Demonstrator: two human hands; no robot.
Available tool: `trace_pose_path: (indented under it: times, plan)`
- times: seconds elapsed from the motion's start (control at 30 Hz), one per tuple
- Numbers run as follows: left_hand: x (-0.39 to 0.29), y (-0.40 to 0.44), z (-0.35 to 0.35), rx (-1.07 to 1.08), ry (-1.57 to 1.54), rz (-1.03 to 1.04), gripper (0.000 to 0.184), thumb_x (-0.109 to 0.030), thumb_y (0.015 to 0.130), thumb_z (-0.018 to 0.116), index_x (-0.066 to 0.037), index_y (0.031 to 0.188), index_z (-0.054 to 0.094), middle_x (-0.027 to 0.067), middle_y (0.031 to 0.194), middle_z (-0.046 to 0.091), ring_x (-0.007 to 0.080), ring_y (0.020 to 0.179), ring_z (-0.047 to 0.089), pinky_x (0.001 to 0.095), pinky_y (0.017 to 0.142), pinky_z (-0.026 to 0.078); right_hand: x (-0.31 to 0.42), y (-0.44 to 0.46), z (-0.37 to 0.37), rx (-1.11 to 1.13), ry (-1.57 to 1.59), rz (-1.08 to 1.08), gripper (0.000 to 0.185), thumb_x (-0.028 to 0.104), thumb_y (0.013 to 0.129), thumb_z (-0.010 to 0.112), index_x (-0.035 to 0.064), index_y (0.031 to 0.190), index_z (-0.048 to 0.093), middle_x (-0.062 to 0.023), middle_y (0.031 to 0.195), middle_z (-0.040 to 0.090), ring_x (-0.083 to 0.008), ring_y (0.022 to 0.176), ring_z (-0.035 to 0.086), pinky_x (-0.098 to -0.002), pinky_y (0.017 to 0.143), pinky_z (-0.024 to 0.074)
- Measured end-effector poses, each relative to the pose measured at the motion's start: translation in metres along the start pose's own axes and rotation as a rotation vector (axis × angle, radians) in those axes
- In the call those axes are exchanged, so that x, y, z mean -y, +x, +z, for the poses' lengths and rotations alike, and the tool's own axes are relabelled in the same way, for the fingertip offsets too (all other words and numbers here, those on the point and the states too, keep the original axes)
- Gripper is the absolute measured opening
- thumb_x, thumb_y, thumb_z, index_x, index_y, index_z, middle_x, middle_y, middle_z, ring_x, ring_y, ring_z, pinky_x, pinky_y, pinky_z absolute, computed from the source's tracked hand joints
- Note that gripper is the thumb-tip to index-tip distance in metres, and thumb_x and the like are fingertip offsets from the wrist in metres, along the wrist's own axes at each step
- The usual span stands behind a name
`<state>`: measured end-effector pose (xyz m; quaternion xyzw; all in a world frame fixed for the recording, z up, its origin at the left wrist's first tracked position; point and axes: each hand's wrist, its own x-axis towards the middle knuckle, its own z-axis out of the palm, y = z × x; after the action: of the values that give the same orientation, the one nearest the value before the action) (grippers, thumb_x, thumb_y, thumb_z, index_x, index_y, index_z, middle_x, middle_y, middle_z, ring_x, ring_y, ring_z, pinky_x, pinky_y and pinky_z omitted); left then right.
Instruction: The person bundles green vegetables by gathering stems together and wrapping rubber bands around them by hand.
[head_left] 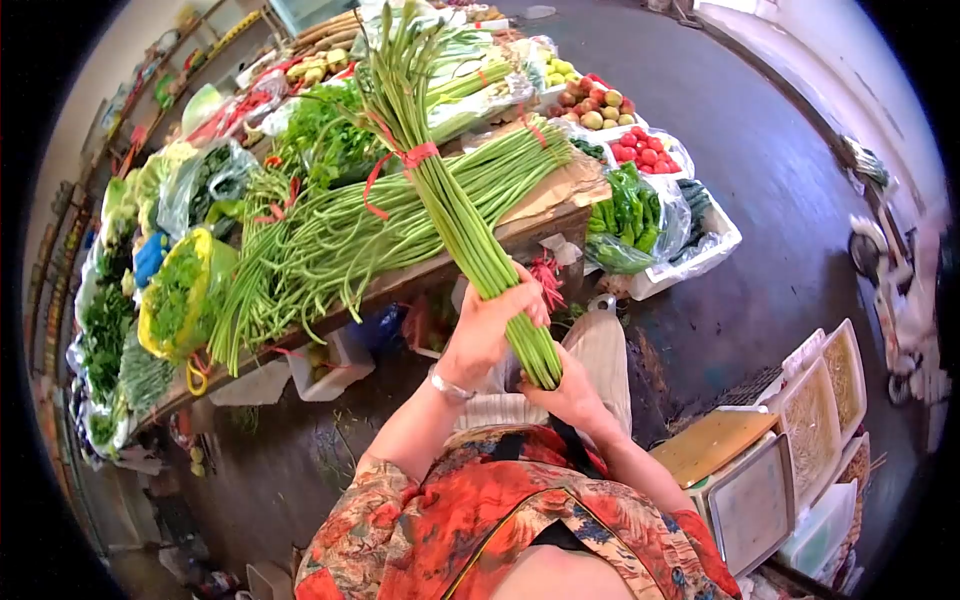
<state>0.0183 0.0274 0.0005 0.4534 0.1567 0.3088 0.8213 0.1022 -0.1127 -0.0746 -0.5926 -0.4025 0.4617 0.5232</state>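
Note:
A bunch of garlic scapes (455,220), bound with a red tie (418,155), slants up and away in front of me. My left hand (492,325) is closed around its lower part, fingers wrapped over the stems. At the bottom, my right hand (568,388) cups the cut ends, its fingers partly hidden behind them. The thin budded tips point toward the far side of the stall. Beneath and beyond the bunch, a pile of long green stems (350,235) lies across the wooden table (540,232), some with red ties.
Right of the table stand boxes with green peppers (625,210), tomatoes (645,150) and round brownish fruit (592,103). A yellow bag of leafy greens (185,295) is at the left. Stacked trays (745,495) and a wooden board (715,447) stand close to my right.

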Motion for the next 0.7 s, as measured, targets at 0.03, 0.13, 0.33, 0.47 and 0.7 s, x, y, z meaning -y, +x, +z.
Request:
trace_pose_path:
  times: [0.03, 0.13, 0.33, 0.47, 0.7]
  plan:
    - [0.003, 0.004, -0.008, -0.03, -0.076, -0.037, 0.011, -0.008, 0.089, 0.064, -0.007, 0.092, 0.053, 0.0028, 0.07, 0.053, 0.0174, 0.063, 0.055, 0.0334, 0.06, 0.049, -0.003, 0.002, 0.002, 0.01, -0.002, 0.006, 0.068, 0.016, 0.07, 0.078, -0.0003, 0.129, 0.049, -0.0116, 0.105, 0.064, -0.0175, 0.096, 0.06, -0.0341, 0.086, 0.0491]
    - [0.025, 0.026, -0.051, -0.22, -0.193, -0.158, 0.014, -0.014, 0.089, 0.065, -0.008, 0.091, 0.053, 0.0021, 0.07, 0.052, 0.0181, 0.063, 0.054, 0.0397, 0.067, 0.051, -0.017, 0.016, 0.006, 0.022, 0.052, 0.09, 0.038, 0.013, 0.074, 0.07, -0.0028, 0.106, 0.056, -0.0052, 0.084, 0.061, -0.0138, 0.076, 0.058, -0.0303, 0.07, 0.0497]
    - [0.03, 0.029, -0.08, -0.315, -0.217, -0.317, 0.015, -0.017, 0.09, 0.066, -0.009, 0.091, 0.054, 0.0011, 0.071, 0.054, 0.0189, 0.065, 0.057, 0.0398, 0.068, 0.052, -0.01, 0.022, 0.012, 0.147, 0.253, 0.268, 0.029, 0.01, 0.077, 0.07, 0.0001, 0.099, 0.055, -0.0029, 0.08, 0.059, -0.0105, 0.066, 0.056, -0.0279, 0.056, 0.0467]
    - [0.026, 0.021, -0.072, -0.295, -0.242, -0.316, 0.024, -0.016, 0.089, 0.068, -0.007, 0.108, 0.055, 0.0043, 0.077, 0.059, 0.0209, 0.07, 0.062, 0.04, 0.071, 0.056, 0.001, 0.02, 0.013, 0.186, 0.318, 0.336, 0.03, 0.01, 0.079, 0.069, 0.0008, 0.104, 0.055, -0.0039, 0.08, 0.059, -0.0119, 0.065, 0.058, -0.0277, 0.055, 0.0475]
    - [0.034, -0.02, -0.037, -0.326, -0.143, -0.372, 0.034, -0.011, 0.084, 0.072, -0.004, 0.112, 0.054, 0.0087, 0.081, 0.064, 0.0244, 0.073, 0.067, 0.0374, 0.067, 0.058, 0.023, 0.013, 0.015, 0.181, 0.337, 0.356, 0.018, 0.012, 0.082, 0.069, 0.0058, 0.094, 0.058, 0.0012, 0.072, 0.057, -0.009, 0.059, 0.056, -0.0242, 0.052, 0.0443]
